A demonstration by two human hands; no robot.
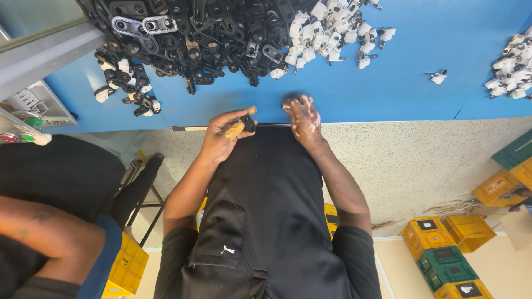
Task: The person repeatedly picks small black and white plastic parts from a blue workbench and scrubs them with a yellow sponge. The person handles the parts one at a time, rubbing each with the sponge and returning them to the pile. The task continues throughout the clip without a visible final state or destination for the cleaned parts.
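Left grip (224, 133) clamped on a small black part (247, 123); right grip (302, 113) empty, fingers spread on the table (388, 83); heaps of black parts (199, 39) wait beyond.

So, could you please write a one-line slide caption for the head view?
Left hand holds a small black part at the blue table edge; right hand rests beside it, below black and white parts.
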